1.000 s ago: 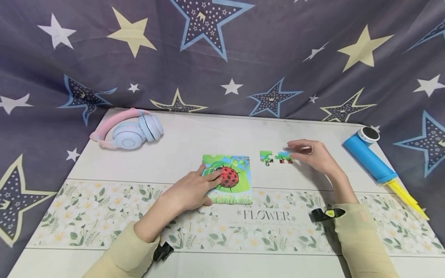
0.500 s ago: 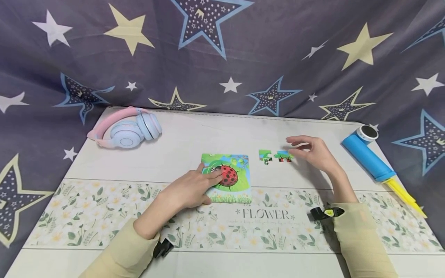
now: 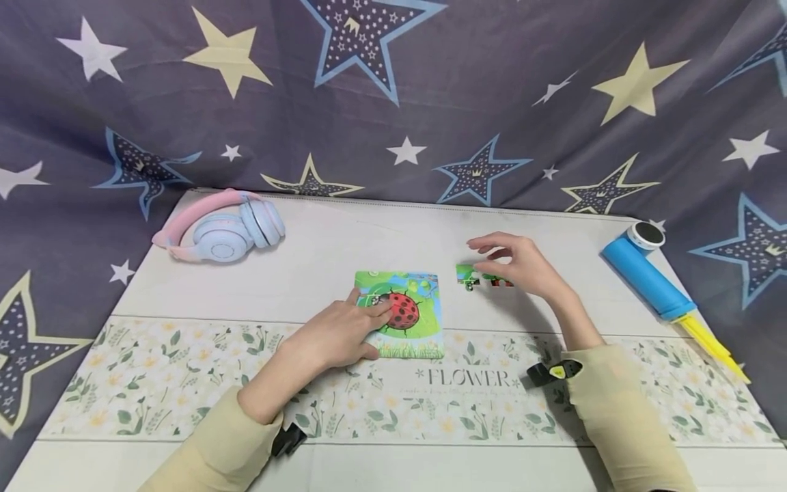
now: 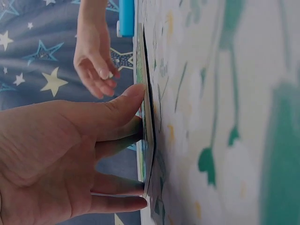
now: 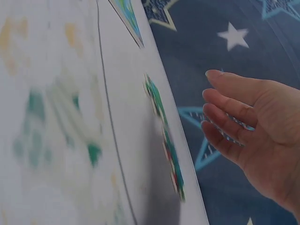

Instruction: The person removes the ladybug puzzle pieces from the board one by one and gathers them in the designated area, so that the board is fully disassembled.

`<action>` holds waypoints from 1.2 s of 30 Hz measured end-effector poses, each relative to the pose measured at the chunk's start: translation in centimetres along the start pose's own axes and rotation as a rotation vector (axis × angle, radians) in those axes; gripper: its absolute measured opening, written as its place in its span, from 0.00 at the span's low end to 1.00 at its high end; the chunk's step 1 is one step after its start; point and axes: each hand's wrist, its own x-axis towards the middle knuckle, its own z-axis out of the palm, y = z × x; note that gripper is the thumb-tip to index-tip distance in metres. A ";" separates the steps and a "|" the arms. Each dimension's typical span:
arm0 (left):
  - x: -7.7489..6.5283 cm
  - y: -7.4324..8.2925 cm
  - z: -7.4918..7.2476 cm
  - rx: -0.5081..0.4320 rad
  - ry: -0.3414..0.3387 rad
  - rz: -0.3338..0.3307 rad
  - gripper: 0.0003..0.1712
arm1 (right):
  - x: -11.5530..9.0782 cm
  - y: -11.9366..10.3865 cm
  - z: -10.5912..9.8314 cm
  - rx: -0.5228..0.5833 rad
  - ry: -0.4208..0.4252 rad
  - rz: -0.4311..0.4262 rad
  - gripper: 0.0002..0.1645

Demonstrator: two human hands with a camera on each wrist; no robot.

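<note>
A square ladybug puzzle (image 3: 424, 335) lies at the middle of the table, its red ladybug in a green round. My left hand (image 3: 338, 335) rests on its left side with fingers extended. In the left wrist view that hand (image 4: 70, 145) touches the board (image 4: 148, 136), seen edge-on. Over two interlocking-shaped puzzle pieces, right of the board, hovers my right hand (image 3: 522, 263). The left piece (image 3: 466, 275) shows green and black; the right piece (image 3: 501, 281) is partly hidden by the hand. In the right wrist view the hand (image 5: 258, 126) is loosely spread, apart from the pieces (image 5: 164, 140).
Pink and blue headphones (image 3: 224, 229) lie at the back left. A blue cylinder with a yellow end (image 3: 652, 280) and a white round part lies at the right. A star-patterned curtain (image 3: 344, 123) hangs behind the table (image 3: 369, 232).
My right hand has moved left, from beside the right piece to above the pieces. The left hand stays on the ladybug puzzle, and the pieces look about where they were.
</note>
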 end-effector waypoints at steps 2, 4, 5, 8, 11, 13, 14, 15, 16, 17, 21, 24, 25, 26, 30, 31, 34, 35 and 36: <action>0.0 0.0 0.0 -0.015 -0.005 -0.015 0.39 | 0.6 -0.5 0.7 0.003 -0.031 -0.037 0.24; 0.1 0.0 0.1 -0.024 -0.006 -0.026 0.39 | 1.2 -1.1 1.3 0.007 -0.059 -0.064 0.25; 0.1 0.0 0.1 -0.026 -0.005 -0.029 0.39 | 1.5 -1.4 1.6 0.008 -0.071 -0.075 0.25; 0.1 0.0 0.1 -0.025 -0.001 -0.032 0.39 | 2.2 -2.3 2.5 0.005 -0.110 -0.100 0.25; 0.1 0.0 0.1 -0.016 -0.002 -0.028 0.39 | 2.7 -3.0 3.3 -0.006 -0.156 -0.111 0.24; 0.1 0.0 0.1 -0.008 -0.002 -0.024 0.39 | 3.0 -3.3 3.7 -0.007 -0.186 -0.118 0.24; 0.1 -0.1 0.1 -0.003 0.000 -0.020 0.39 | 3.2 -3.5 3.9 -0.005 -0.201 -0.123 0.24; 0.1 -0.1 0.1 0.003 0.003 -0.015 0.38 | 3.3 -3.6 4.2 -0.001 -0.216 -0.128 0.25; 0.1 -0.1 0.1 0.005 0.005 -0.011 0.38 | 3.5 -3.8 4.4 0.005 -0.230 -0.131 0.25; 0.1 -0.1 0.0 0.006 0.007 -0.008 0.38 | 3.6 -4.0 4.6 0.012 -0.243 -0.136 0.27; 0.0 -0.1 0.0 0.006 0.009 -0.008 0.39 | 4.1 -4.5 5.4 0.007 -0.310 -0.154 0.27; 0.0 -0.1 -0.1 0.007 0.005 -0.015 0.39 | 4.3 -4.8 6.0 -0.018 -0.364 -0.158 0.26; 0.0 -0.1 -0.1 0.008 0.005 -0.016 0.39 | 4.3 -4.9 6.1 -0.026 -0.379 -0.156 0.26; 0.0 -0.1 -0.1 0.009 0.004 -0.017 0.39 | 4.4 -4.9 6.2 -0.035 -0.395 -0.151 0.27; 0.1 -0.1 -0.1 0.011 0.002 -0.017 0.39 | 4.5 -5.0 6.6 -0.063 -0.445 -0.131 0.29; 0.1 -0.1 -0.1 0.010 0.003 -0.016 0.39 | 4.6 -5.0 6.6 -0.067 -0.455 -0.127 0.29; 0.1 -0.1 0.0 0.007 0.006 -0.012 0.39 | 4.7 -5.1 6.7 -0.084 -0.476 -0.123 0.29; 0.1 -0.1 0.0 0.007 0.008 -0.011 0.39 | 4.7 -5.1 6.7 -0.089 -0.483 -0.122 0.29; 0.1 -0.1 0.0 0.007 0.008 -0.010 0.39 | 4.8 -5.1 6.8 -0.096 -0.488 -0.121 0.29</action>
